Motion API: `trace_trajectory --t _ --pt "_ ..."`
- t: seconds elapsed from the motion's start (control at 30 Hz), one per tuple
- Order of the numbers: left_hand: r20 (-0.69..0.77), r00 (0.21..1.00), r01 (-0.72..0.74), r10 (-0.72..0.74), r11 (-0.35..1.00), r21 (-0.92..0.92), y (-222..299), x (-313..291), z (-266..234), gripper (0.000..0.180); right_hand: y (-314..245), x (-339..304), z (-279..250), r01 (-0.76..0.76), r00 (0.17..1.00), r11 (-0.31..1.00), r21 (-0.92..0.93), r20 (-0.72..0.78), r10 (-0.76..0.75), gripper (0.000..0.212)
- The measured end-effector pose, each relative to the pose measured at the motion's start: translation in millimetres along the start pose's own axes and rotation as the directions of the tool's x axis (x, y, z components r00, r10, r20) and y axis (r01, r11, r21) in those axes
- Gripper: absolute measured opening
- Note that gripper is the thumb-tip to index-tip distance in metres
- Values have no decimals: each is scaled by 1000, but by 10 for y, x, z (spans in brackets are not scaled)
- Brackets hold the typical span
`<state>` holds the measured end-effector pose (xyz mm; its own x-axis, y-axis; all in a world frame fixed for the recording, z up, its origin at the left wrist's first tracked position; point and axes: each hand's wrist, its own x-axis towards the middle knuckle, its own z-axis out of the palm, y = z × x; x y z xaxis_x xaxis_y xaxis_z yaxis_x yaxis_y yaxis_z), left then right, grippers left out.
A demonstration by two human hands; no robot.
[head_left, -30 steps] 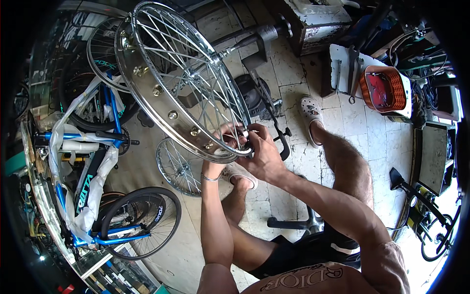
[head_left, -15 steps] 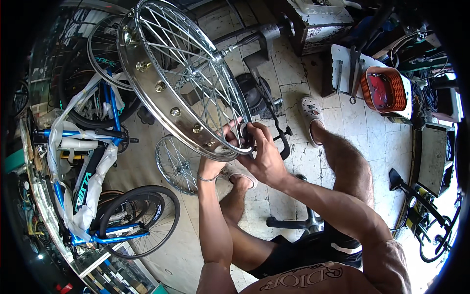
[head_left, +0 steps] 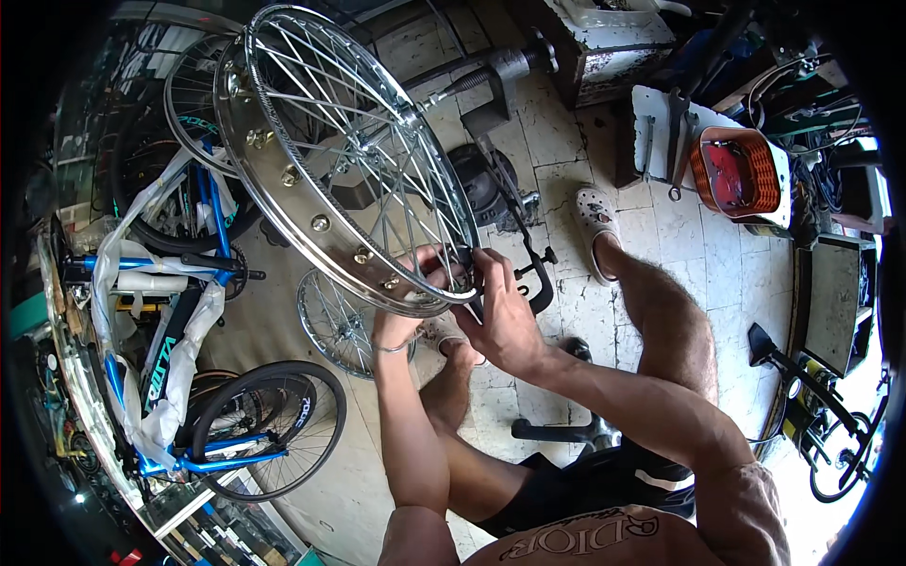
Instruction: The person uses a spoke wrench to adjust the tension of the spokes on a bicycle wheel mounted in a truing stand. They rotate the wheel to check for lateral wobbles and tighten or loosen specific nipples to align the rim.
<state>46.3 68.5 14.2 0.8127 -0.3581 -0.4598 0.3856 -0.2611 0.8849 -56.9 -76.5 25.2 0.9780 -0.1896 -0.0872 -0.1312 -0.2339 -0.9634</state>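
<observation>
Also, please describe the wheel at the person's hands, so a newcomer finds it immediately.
From the blue bicycle frame at left, look rightward to the left hand and right hand. Both touch the lower end of a large tilted wheel. No other wheel in view shows such a broad, shiny rim with round spots.

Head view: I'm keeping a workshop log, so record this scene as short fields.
Wheel: large chrome spoked wheel, tilted, at a metal stand
Left hand: at the wheel's near end, fingers inside the rim
Right hand: same end, rim's right side
Left background: blue-and-black bicycle frame, partly wrapped
Right background: orange basket beside wrenches
</observation>
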Motion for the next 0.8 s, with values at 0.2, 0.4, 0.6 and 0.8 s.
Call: trace_trajectory --t 0.2,0.4,0.6,0.8 --pt "11 1000 -9 10 991 -131 110 -105 -73 30 23 57 -42 35 999 999 9 -15 -35 72" --pt "95 981 -169 167 986 9 71 -35 39 36 12 159 -46 -57 998 998 -28 10 58 64" --pt "74 997 0 -11 989 145 163 -37 157 31 -73 156 -40 -143 989 985 -96 -36 140 63" --pt "-4 1000 -30 30 996 -87 225 -136 220 24 51 132 18 -23 997 995 -94 -70 16 60"
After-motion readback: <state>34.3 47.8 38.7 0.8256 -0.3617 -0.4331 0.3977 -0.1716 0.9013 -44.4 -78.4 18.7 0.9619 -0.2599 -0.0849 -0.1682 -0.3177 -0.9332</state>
